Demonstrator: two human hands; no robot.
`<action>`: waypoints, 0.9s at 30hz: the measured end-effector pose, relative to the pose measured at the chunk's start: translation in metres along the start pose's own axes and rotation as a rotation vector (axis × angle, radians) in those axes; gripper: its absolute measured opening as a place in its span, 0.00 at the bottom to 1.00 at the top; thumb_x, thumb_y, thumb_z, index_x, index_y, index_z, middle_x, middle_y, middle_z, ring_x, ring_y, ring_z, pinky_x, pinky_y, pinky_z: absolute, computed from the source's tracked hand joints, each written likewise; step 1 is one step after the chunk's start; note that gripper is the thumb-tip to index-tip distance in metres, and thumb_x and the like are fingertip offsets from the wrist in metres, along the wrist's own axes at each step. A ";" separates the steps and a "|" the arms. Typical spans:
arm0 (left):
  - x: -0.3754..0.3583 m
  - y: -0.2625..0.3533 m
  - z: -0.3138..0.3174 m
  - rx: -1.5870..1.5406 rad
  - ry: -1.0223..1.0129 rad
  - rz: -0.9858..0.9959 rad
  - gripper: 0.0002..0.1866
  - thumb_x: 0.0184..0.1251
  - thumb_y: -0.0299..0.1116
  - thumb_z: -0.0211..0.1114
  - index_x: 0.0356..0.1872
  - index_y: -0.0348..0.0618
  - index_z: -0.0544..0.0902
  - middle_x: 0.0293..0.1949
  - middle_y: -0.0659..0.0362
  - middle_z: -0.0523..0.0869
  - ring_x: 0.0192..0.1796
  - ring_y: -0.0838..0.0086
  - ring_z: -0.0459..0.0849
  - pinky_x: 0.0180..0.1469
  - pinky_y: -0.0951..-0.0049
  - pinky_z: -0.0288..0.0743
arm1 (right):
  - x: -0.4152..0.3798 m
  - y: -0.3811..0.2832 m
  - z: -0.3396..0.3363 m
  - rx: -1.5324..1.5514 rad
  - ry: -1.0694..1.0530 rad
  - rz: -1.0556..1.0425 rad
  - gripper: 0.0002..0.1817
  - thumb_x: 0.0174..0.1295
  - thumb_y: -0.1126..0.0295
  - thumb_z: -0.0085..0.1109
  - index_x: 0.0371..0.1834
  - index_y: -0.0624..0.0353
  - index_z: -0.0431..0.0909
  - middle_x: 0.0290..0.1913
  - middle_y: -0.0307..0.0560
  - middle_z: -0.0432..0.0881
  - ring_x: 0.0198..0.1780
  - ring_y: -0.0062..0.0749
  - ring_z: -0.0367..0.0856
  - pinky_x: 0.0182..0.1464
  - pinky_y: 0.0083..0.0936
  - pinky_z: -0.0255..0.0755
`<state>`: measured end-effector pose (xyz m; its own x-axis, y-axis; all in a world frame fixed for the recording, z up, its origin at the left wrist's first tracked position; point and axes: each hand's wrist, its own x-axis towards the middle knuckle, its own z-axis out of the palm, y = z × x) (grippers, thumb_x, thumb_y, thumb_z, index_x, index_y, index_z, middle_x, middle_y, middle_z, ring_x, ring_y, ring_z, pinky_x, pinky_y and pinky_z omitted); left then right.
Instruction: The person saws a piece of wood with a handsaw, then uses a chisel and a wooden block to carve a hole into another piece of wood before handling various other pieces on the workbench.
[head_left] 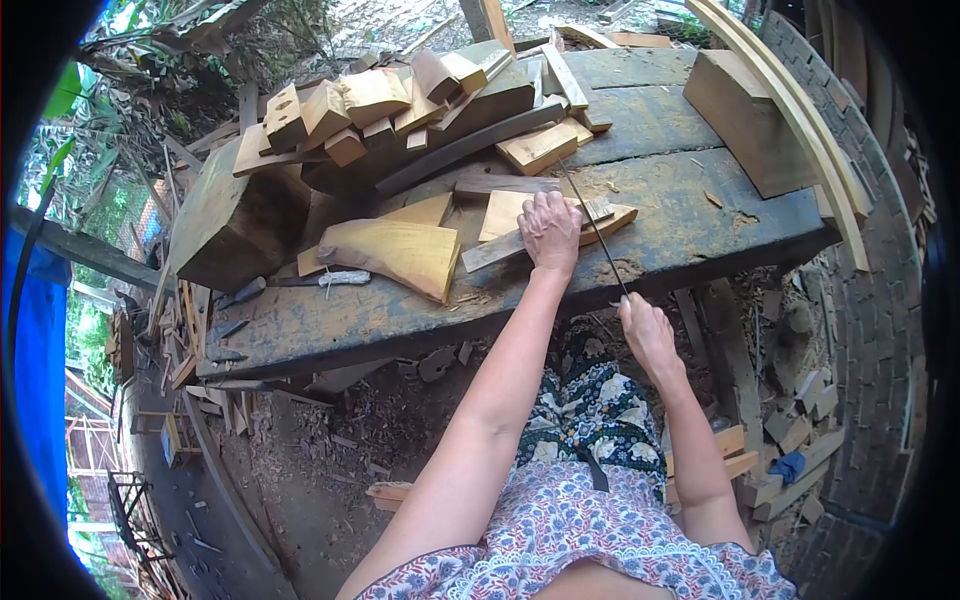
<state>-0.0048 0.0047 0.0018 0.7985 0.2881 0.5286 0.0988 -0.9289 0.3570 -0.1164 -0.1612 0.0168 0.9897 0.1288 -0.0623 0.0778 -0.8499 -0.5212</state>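
My left hand point(550, 232) is closed over a narrow grey strip of wood point(493, 252), pressing it down on pale wood pieces on the workbench. The strip's far end shows to the right of my knuckles. My right hand point(648, 330), at the bench's front edge, grips the handle end of a handsaw point(592, 222). Its thin dark blade is seen almost edge-on and slants across the wood just right of my left hand. A light pointed wood piece point(622, 220) lies under the blade. To the left rests a curved yellow board point(395, 250).
Cut wood blocks point(375, 95) are piled at the back of the workbench point(690, 230). A large block point(750, 120) stands at the right, with long curved strips point(800, 100) beside it. A white-wrapped tool point(345, 278) lies at left. Scraps cover the ground.
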 end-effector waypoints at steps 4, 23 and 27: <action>-0.001 0.000 0.000 -0.001 0.016 0.006 0.09 0.62 0.37 0.54 0.31 0.42 0.76 0.35 0.54 0.78 0.42 0.60 0.77 0.45 0.58 0.70 | -0.005 -0.003 -0.008 -0.016 -0.021 0.048 0.16 0.70 0.59 0.43 0.35 0.61 0.74 0.31 0.66 0.80 0.39 0.64 0.79 0.41 0.55 0.72; -0.002 0.000 -0.002 -0.005 -0.009 0.004 0.09 0.61 0.37 0.55 0.31 0.43 0.76 0.35 0.54 0.78 0.43 0.60 0.76 0.46 0.57 0.71 | 0.001 -0.002 -0.010 -0.019 -0.041 0.031 0.16 0.69 0.59 0.44 0.37 0.61 0.75 0.33 0.66 0.81 0.40 0.63 0.80 0.43 0.53 0.73; 0.000 0.002 -0.002 -0.004 -0.010 0.006 0.09 0.61 0.37 0.55 0.32 0.43 0.76 0.35 0.54 0.78 0.43 0.60 0.76 0.46 0.57 0.70 | 0.023 -0.017 -0.016 -0.040 -0.019 -0.003 0.16 0.69 0.59 0.44 0.37 0.61 0.75 0.33 0.67 0.81 0.41 0.62 0.80 0.44 0.52 0.74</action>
<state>-0.0059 0.0034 0.0036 0.8048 0.2799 0.5233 0.0917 -0.9298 0.3564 -0.0927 -0.1522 0.0380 0.9871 0.1405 -0.0773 0.0856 -0.8690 -0.4874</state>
